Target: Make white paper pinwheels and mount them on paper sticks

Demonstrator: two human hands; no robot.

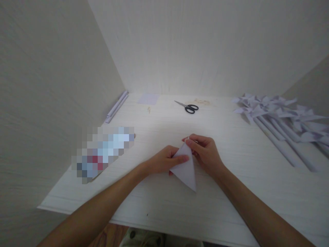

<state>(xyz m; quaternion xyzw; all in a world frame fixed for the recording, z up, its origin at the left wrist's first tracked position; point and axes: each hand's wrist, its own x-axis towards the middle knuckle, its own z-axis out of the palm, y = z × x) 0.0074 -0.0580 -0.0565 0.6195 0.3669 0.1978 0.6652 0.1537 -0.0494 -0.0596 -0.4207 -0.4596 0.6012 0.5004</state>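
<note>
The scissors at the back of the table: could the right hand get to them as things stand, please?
Probably yes: bare table lies between the right hand and the scissors, though that hand holds the folded paper.

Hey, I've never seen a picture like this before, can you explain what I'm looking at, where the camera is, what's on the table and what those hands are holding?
There is no machine here: a person works with two bare hands, and the single picture comes from a camera worn on their head, looking forward and down. The left hand and right hand together hold a folded sheet of pale paper shaped like a triangle, just above a white table. Farther back lie scissors with black handles and a pale square sheet. At the right lies a bunch of paper pinwheels on rolled paper sticks. Rolled paper tubes lie along the left wall. One thing at the left is blurred out, so I cannot name it.
</note>
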